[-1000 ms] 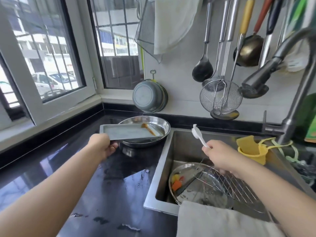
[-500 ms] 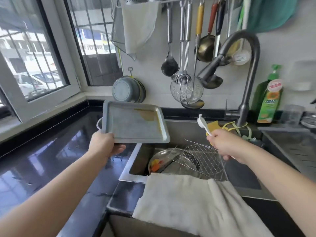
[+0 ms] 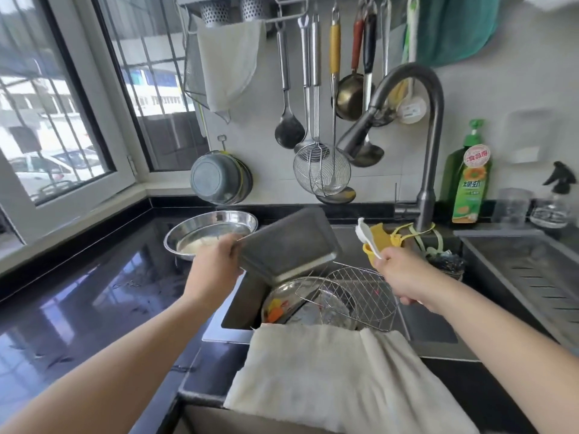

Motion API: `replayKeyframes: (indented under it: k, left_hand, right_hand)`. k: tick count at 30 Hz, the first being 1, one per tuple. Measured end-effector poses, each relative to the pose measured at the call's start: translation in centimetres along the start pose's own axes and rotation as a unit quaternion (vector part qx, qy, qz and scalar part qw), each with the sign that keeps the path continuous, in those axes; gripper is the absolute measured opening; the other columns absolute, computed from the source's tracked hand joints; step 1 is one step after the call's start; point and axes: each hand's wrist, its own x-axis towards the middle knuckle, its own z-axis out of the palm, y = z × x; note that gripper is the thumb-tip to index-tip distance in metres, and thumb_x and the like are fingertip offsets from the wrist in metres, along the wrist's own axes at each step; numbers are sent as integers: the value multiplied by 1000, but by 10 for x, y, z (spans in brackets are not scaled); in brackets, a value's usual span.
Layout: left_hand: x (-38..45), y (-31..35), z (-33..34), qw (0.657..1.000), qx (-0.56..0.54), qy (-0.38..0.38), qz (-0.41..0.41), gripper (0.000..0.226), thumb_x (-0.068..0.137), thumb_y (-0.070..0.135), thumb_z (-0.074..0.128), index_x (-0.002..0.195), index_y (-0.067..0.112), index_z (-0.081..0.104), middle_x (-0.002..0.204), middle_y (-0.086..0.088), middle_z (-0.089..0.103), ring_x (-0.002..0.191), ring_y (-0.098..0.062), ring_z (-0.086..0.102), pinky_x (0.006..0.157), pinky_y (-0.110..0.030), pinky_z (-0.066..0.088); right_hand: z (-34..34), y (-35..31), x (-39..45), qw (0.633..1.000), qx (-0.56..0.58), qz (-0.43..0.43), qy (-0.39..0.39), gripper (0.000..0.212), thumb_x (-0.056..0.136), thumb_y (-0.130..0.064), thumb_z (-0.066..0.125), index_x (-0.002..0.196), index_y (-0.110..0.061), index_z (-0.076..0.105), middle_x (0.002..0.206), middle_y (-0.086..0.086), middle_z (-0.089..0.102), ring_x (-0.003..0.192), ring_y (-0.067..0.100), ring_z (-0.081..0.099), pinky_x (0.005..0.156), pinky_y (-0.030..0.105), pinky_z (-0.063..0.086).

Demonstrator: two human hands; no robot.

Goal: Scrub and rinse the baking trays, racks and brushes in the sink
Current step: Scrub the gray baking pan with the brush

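My left hand [image 3: 216, 264] grips the near left corner of a rectangular grey baking tray [image 3: 288, 242], tilted underside up over the left rim of the sink [image 3: 219, 332]. My right hand [image 3: 404, 274] holds a white-handled brush [image 3: 366, 236], its handle end sticking up past my fingers; the bristle end is hidden. In the sink lie a wire rack [image 3: 354, 292], tilted, and a round steel plate [image 3: 288, 296] with orange and yellow scraps [image 3: 275, 310].
A round steel pan [image 3: 210, 234] sits on the black counter [image 3: 94, 292] at the left. A white cloth [image 3: 338, 371] hangs over the sink's front edge. The faucet [image 3: 407, 104] arches above; a yellow holder [image 3: 383, 238], a green soap bottle [image 3: 470, 180] and hanging utensils [image 3: 322, 151] stand behind.
My left hand lifted the baking tray off the round pan, carried it right over the sink and tipped it underside up. My right hand kept hold of the brush.
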Motion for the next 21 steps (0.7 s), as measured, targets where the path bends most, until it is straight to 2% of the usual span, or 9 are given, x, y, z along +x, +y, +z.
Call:
replayKeyframes:
  k: [2, 4, 7, 10, 13, 15, 17, 19, 21]
  left_hand:
    - [5, -7, 9, 999, -25, -19, 38, 26, 101, 3, 55, 102, 20, 74, 78, 1, 71, 72, -22, 70, 74, -43, 60]
    - [7, -10, 17, 994, -97, -42, 26, 35, 100, -5, 54, 104, 23, 74, 87, 3, 74, 80, -14, 74, 82, -40, 63]
    - [7, -7, 31, 990, -135, -38, 3, 39, 96, -7, 62, 99, 30, 71, 93, 11, 70, 86, -3, 67, 84, -12, 52]
    - [9, -8, 46, 983, -178, -37, -6, 48, 94, -10, 61, 91, 37, 70, 109, 16, 70, 103, -11, 66, 91, -23, 50]
    - [15, -9, 52, 965, -259, -28, -41, 42, 92, -16, 59, 95, 24, 71, 131, 11, 62, 113, -6, 62, 85, -14, 51]
    - [20, -7, 53, 928, -361, -12, -87, 35, 92, -20, 54, 94, 13, 67, 114, 6, 64, 92, -5, 64, 75, -15, 52]
    - [27, -7, 56, 853, -502, -6, -141, 39, 93, -24, 45, 89, 11, 61, 94, -3, 61, 74, -9, 62, 69, -19, 55]
    - [33, -8, 61, 793, -581, -8, -182, 43, 94, -25, 40, 84, 12, 58, 89, -6, 60, 78, -14, 61, 68, -19, 57]
    - [37, -5, 73, 767, -610, -22, -198, 49, 93, -25, 39, 73, 15, 60, 107, -14, 66, 103, -23, 65, 73, -22, 60]
  right_hand:
    - [-7, 2, 1, 1000, 13, 0, 13, 25, 109, -25, 37, 104, -9, 56, 69, 5, 42, 55, 18, 36, 44, 27, 34]
    - [-14, 7, 5, 999, 27, 0, 23, 26, 109, -23, 37, 108, -5, 56, 72, 5, 39, 57, 18, 33, 44, 26, 31]
    - [-15, 17, 15, 999, 29, 3, 18, 27, 108, -22, 39, 113, -4, 59, 74, 5, 41, 56, 17, 32, 43, 25, 29]
    - [-3, 23, 22, 999, 25, -13, -17, 30, 108, -30, 43, 101, -6, 61, 78, 8, 46, 53, 15, 34, 42, 26, 30]
    - [13, 22, 29, 998, 28, -39, -40, 35, 108, -32, 44, 90, -4, 55, 80, 8, 50, 51, 14, 35, 42, 24, 32]
    - [23, 22, 40, 997, 52, -38, -38, 34, 108, -31, 44, 100, -1, 59, 86, 8, 54, 55, 15, 37, 43, 25, 34]
    - [32, 21, 55, 995, 93, -14, -17, 29, 107, -30, 43, 105, -7, 60, 93, 12, 57, 61, 18, 39, 45, 28, 36]
    - [40, 22, 73, 990, 136, 23, 14, 25, 107, -30, 41, 110, -12, 58, 100, 16, 61, 64, 20, 44, 47, 29, 40]
    - [49, 28, 89, 982, 182, 52, 30, 26, 107, -32, 39, 117, -13, 55, 99, 12, 57, 65, 19, 44, 46, 27, 41]
